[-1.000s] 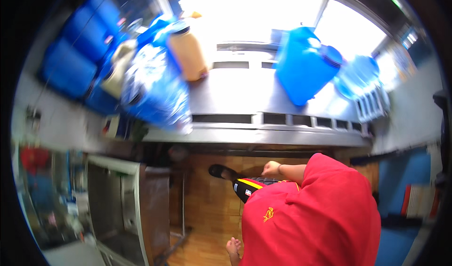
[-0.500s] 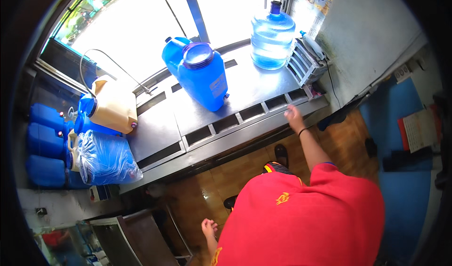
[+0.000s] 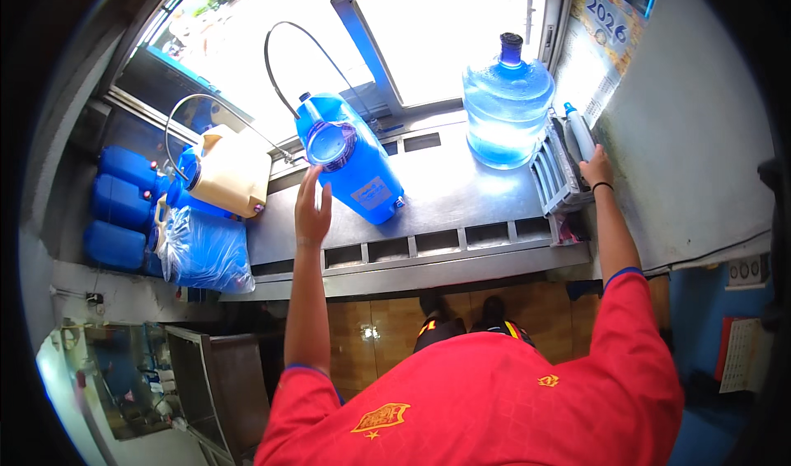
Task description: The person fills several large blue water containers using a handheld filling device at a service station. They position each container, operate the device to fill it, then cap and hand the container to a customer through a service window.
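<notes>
Both arms were out over the counter [image 3: 445, 192], working wide apart! The left hand [image 3: 312, 212] reached to the blue container [image 3: 371, 187], its fingers straight and close together, the thumb standing off. Its tips met the lower edge of the big lid [image 3: 330, 145] in view, though actual contact was impossible to call. That lid faced up and towards the person, presumably so it could be got at from the front.

Over on the far side, the right hand [image 3: 599, 169] had its fingers curled about the lower end of a white tube [image 3: 580, 132], blue tip uppermost. The tube stood beside the grey rack [image 3: 548, 177], likely parked there for an easy grab.

And between them? The clear round bottle [image 3: 508, 112], upright, its flat base probably all it needed on that steel. A hose [image 3: 278, 31] arched down behind the blue container. Left of that sat the tan jug [image 3: 232, 169], with a plastic-wrapped container [image 3: 208, 248] in front, perhaps bagged against dirt.
</notes>
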Motion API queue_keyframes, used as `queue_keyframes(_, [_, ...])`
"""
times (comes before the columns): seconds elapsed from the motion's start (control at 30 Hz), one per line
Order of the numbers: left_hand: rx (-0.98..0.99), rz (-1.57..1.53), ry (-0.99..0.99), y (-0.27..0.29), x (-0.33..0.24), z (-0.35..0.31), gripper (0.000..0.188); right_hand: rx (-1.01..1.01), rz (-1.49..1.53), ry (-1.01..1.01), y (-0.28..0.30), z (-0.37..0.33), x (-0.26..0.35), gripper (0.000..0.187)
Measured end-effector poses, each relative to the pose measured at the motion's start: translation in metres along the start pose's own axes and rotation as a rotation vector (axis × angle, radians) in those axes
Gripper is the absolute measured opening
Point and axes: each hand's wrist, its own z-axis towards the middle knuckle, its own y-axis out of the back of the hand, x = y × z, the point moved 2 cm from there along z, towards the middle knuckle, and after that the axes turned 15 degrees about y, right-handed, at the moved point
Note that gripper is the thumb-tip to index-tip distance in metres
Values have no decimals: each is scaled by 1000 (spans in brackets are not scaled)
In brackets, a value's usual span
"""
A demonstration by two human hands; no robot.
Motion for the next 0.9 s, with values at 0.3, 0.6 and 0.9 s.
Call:
queue_keyframes(0.3, [565, 560, 84, -56, 11, 128, 67, 108, 1560, -174, 47, -94, 21, 58])
queue_keyframes(0.6, [591, 355, 79, -42, 11, 142, 108, 318, 1953, 187, 92, -155, 208, 97])
queue_keyframes(0.9, [391, 194, 292, -36, 5, 113, 138, 1005, 2126, 266, 42, -93, 310, 91])
